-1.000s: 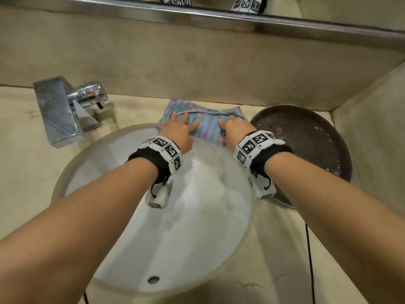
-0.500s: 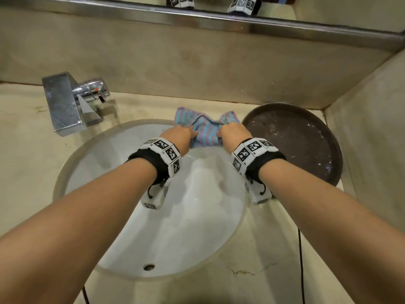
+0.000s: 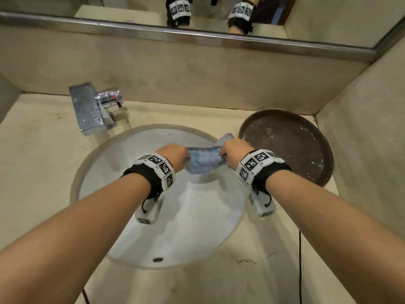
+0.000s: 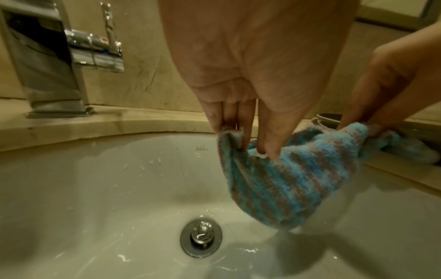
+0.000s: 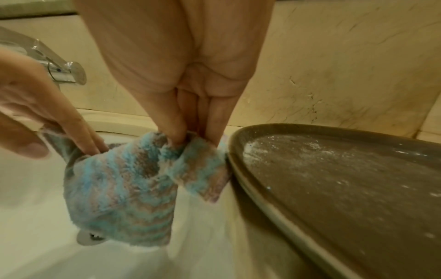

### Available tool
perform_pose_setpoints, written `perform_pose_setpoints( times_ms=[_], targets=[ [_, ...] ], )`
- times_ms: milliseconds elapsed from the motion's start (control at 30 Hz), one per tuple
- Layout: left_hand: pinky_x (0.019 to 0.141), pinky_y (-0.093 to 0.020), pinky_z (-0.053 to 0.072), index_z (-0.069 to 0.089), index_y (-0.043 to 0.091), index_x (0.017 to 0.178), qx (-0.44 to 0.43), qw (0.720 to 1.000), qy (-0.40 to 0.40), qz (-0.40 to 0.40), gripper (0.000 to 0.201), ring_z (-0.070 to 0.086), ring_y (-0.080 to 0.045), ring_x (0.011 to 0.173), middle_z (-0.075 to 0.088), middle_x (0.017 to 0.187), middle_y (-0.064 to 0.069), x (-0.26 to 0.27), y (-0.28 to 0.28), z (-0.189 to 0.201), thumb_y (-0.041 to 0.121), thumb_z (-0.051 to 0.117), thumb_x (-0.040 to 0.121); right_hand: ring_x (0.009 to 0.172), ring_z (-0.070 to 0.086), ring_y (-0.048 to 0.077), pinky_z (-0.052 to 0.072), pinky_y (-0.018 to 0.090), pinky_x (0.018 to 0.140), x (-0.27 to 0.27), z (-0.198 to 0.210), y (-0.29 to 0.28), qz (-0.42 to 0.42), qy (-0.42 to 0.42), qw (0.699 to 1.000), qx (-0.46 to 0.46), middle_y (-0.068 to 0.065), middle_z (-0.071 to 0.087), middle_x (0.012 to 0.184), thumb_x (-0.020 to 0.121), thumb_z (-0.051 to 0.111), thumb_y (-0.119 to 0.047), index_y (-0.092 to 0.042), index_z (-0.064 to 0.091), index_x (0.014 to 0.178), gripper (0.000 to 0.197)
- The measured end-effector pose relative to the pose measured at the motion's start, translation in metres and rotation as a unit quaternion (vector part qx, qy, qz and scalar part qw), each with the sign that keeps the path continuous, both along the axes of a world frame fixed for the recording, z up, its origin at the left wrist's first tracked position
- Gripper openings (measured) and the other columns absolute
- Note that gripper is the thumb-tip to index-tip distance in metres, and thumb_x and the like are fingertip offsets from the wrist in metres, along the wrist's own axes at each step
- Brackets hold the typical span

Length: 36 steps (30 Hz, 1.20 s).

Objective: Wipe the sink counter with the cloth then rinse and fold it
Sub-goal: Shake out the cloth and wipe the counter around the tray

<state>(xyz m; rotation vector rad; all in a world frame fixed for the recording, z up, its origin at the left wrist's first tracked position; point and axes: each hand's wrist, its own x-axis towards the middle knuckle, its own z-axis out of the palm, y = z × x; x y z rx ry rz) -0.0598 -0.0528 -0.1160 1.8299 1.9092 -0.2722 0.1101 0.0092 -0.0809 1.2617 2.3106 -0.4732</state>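
Observation:
A blue and pink striped cloth hangs between my two hands over the white sink basin. My left hand pinches its left edge with fingers and thumb. My right hand pinches the right edge, close to the rim of a brown tray. The cloth sags in the middle above the metal drain. In the right wrist view the cloth droops into the basin and part of it touches the tray's rim.
A chrome tap stands on the beige counter at the back left. A round brown tray with white specks sits right of the basin. A mirror runs above the backsplash. A wall closes the right side.
The cloth lay flat on the counter behind the basin under both hands. Both hands bunched it, lifted it and drew it forward over the basin.

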Motion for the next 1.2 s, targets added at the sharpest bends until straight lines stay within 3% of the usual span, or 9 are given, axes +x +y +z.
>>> perform_pose_setpoints(
  times_ms=[133, 233, 333, 600, 667, 800, 933, 1067, 1200],
  targets=[
    [0.087, -0.035, 0.05, 0.067, 0.011, 0.109, 0.015, 1.0, -0.02, -0.019, 0.028, 0.064, -0.034, 0.1, 0.068, 0.111, -0.015, 0.01, -0.002, 0.013, 0.011, 0.046, 0.089, 0.111, 0.059, 0.037, 0.046, 0.035, 0.096, 0.019, 0.015, -0.019, -0.052, 0.043, 0.998, 0.015, 0.021, 0.061, 0.119, 0.084, 0.054, -0.001, -0.011, 0.066, 0.116, 0.035],
    [0.089, -0.033, 0.05, 0.068, 0.011, 0.109, 0.029, 0.997, -0.066, -0.028, 0.027, 0.063, -0.03, 0.102, 0.068, 0.104, -0.009, 0.022, -0.006, 0.022, 0.014, 0.049, 0.09, 0.109, 0.06, 0.036, 0.047, 0.034, 0.097, 0.036, 0.027, -0.031, -0.11, 0.065, 0.991, 0.038, 0.017, 0.063, 0.12, 0.086, 0.055, -0.005, -0.017, 0.068, 0.114, 0.033],
    [0.096, -0.034, 0.046, 0.066, 0.016, 0.114, 0.044, 0.992, -0.099, -0.062, 0.028, 0.059, -0.027, 0.109, 0.067, 0.116, -0.008, 0.043, -0.012, 0.029, 0.017, 0.05, 0.09, 0.107, 0.062, 0.034, 0.05, 0.035, 0.095, 0.06, 0.036, -0.053, -0.149, 0.026, 0.988, 0.04, 0.015, 0.065, 0.118, 0.087, 0.055, -0.007, -0.018, 0.069, 0.112, 0.031],
    [0.094, -0.033, 0.049, 0.069, 0.014, 0.106, 0.052, 0.971, -0.151, -0.18, 0.026, 0.063, -0.027, 0.104, 0.071, 0.11, -0.008, 0.123, -0.035, 0.036, 0.016, 0.051, 0.088, 0.109, 0.062, 0.03, 0.051, 0.035, 0.093, 0.147, 0.028, -0.107, -0.242, -0.075, 0.966, 0.05, 0.013, 0.065, 0.117, 0.086, 0.052, -0.01, -0.018, 0.068, 0.112, 0.032],
    [0.092, -0.035, 0.05, 0.069, 0.015, 0.107, 0.031, 0.968, -0.138, -0.206, 0.026, 0.063, -0.029, 0.103, 0.069, 0.111, -0.01, 0.143, -0.042, 0.033, 0.019, 0.051, 0.088, 0.115, 0.058, 0.03, 0.049, 0.036, 0.096, 0.166, 0.022, -0.114, -0.269, -0.101, 0.956, 0.067, 0.013, 0.062, 0.123, 0.091, 0.046, -0.011, -0.015, 0.063, 0.12, 0.034],
    [0.092, -0.033, 0.046, 0.063, 0.02, 0.116, -0.016, 0.967, -0.096, -0.236, 0.03, 0.058, -0.03, 0.111, 0.063, 0.12, -0.01, 0.172, -0.052, 0.016, 0.026, 0.053, 0.088, 0.114, 0.059, 0.031, 0.049, 0.034, 0.096, 0.206, 0.008, -0.123, -0.298, -0.108, 0.948, 0.035, 0.014, 0.062, 0.123, 0.089, 0.046, -0.011, -0.01, 0.06, 0.119, 0.034],
    [0.091, -0.036, 0.046, 0.06, 0.018, 0.117, 0.005, 0.968, -0.059, -0.245, 0.03, 0.055, -0.031, 0.113, 0.057, 0.126, -0.01, 0.193, -0.055, 0.005, 0.024, 0.048, 0.09, 0.128, 0.045, 0.032, 0.039, 0.034, 0.103, 0.221, -0.016, -0.139, -0.292, -0.086, 0.952, -0.029, 0.016, 0.046, 0.139, 0.093, 0.048, -0.025, -0.009, 0.041, 0.137, 0.047],
    [0.095, -0.035, 0.043, 0.057, 0.013, 0.122, 0.035, 0.964, -0.018, -0.261, 0.035, 0.05, -0.029, 0.121, 0.054, 0.13, -0.01, 0.21, -0.05, 0.002, 0.027, 0.046, 0.091, 0.142, 0.02, 0.039, 0.022, 0.043, 0.115, 0.225, -0.033, -0.134, -0.301, -0.089, 0.949, -0.022, 0.027, 0.011, 0.154, 0.098, 0.037, -0.034, -0.017, 0.01, 0.151, 0.061],
    [0.085, -0.035, 0.047, 0.064, 0.014, 0.11, 0.061, 0.965, 0.017, -0.253, 0.031, 0.057, -0.031, 0.111, 0.064, 0.117, -0.01, 0.222, -0.043, 0.003, 0.029, 0.045, 0.091, 0.141, 0.022, 0.043, 0.026, 0.045, 0.114, 0.232, -0.033, -0.107, -0.299, -0.082, 0.951, -0.023, 0.028, 0.003, 0.155, 0.099, 0.035, -0.034, -0.02, 0.006, 0.151, 0.061]
  ],
)
